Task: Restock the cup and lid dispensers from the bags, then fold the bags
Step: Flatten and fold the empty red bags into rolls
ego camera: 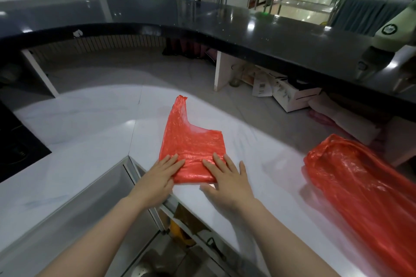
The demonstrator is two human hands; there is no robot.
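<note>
**Clerk:** Nearest item first: two bare forearms, reaching forward over the edge of the white desk (74, 132). Left hand (157, 177), flat, palm down, fingers (174, 162) spread and lying on the near left corner of the red bag (191, 148). Right hand (227, 180), likewise flat and open, fingers on the near right part of the same bag, thumb on the bare desk. Neither hand grips anything; both press.

**Checker:** Position of the bag?

**Clerk:** Flattened on the desk, near edge just beside the desk's front corner, under both sets of fingertips. Already narrowed, by the look of it. Long axis runs away from the person, leaning slightly left. One handle strip points to the far end; closed bottom lies nearest the hands.

**Checker:** Advice for the step?

**Clerk:** Judged as smoothing ahead of a fold. Press the air out from the near end toward the handle, keep both palms flat so the thin film does not slide, line up the side edges, then bring the handle end back over the body.

**Checker:** Further items?

**Clerk:** Second red bag (360, 186), right, well apart, puffed and uncreased, not yet folded. Beyond, black raised counter (202, 20).
</note>
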